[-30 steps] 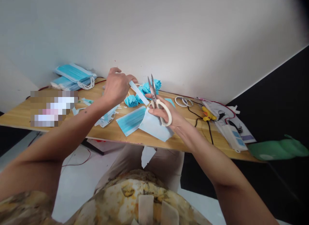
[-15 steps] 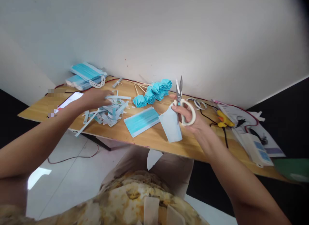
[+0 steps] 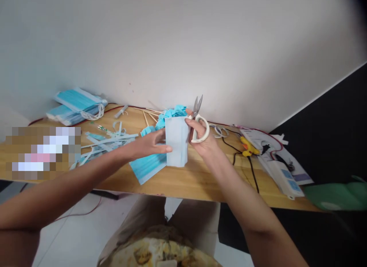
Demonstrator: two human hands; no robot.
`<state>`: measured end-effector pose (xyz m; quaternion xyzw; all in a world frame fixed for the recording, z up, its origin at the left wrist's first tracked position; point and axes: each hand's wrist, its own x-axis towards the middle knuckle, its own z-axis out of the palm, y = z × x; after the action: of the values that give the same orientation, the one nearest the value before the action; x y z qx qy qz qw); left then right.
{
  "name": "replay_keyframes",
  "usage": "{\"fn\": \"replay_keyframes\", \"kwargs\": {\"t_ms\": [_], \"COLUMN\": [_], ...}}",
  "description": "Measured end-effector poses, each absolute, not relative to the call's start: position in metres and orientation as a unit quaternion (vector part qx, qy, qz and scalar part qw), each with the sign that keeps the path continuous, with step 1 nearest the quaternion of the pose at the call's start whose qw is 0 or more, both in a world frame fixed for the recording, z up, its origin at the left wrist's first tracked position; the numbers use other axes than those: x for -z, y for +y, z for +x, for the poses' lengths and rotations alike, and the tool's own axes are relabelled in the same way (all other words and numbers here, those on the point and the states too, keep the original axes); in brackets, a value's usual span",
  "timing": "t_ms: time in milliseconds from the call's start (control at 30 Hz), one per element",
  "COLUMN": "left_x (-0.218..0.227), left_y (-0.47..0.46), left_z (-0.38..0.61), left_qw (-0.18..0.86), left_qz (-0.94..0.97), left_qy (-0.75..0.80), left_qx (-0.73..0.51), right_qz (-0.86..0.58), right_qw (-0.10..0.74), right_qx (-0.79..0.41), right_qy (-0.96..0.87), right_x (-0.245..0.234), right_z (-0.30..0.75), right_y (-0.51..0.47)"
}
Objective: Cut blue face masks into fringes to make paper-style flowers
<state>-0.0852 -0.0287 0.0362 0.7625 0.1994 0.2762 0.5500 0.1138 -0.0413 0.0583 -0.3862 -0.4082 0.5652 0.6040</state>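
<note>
Head view: no lettering can be read at this size; the printed sheet (image 3: pixel 299 177) at the right carries a dark figure and a purple band, and the power strip (image 3: pixel 282 175) lying over it shows blue panels, with any markings too small to make out. The piece under inspection is a pale, bluish-white sheet (image 3: pixel 177 142), plain on the near face, roughly rectangular, with lengthwise folds along its right side. It is held upright above the wooden table (image 3: pixel 197 186), between the two hands. The right hand (image 3: pixel 204 142) grips white-handled scissors (image 3: pixel 196 113), blades pointing up and slightly parted, its thumb at the sheet's upper right edge. The left hand (image 3: pixel 149 144) has thumb and fingers spread, the thumb overlapping the sheet's left edge; whether it pinches the sheet cannot be told. A pleated blue mask (image 3: pixel 149 168) lies flat below the left hand, partly hidden. Cut strips (image 3: pixel 110 142) are heaped to its left; blue flowers (image 3: pixel 175 111) on thin sticks lie behind the sheet, partly covered.
</note>
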Motion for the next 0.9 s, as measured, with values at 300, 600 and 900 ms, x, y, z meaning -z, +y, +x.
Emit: {"fn": "replay_keyframes", "kwargs": {"t_ms": [300,600,900], "left_x": [-0.031,-0.038,-0.042], "left_y": [-0.004,0.014,0.009], "left_z": [-0.043,-0.040,-0.028], "left_qw": [0.659,0.575,0.591], "left_qz": [0.583,0.633,0.661], "left_qy": [0.305,0.313,0.316], "left_qx": [-0.365,-0.414,-0.339], "right_qz": [-0.451,-0.421,-0.458], "right_qw": [0.623,0.599,0.569], "right_qx": [-0.469,-0.495,-0.372], "right_qy": [-0.433,-0.468,-0.572], "right_x": [-0.045,-0.037,-0.041], "right_z": [0.159,0.183,0.188], "right_y": [-0.036,-0.037,-0.027]}}
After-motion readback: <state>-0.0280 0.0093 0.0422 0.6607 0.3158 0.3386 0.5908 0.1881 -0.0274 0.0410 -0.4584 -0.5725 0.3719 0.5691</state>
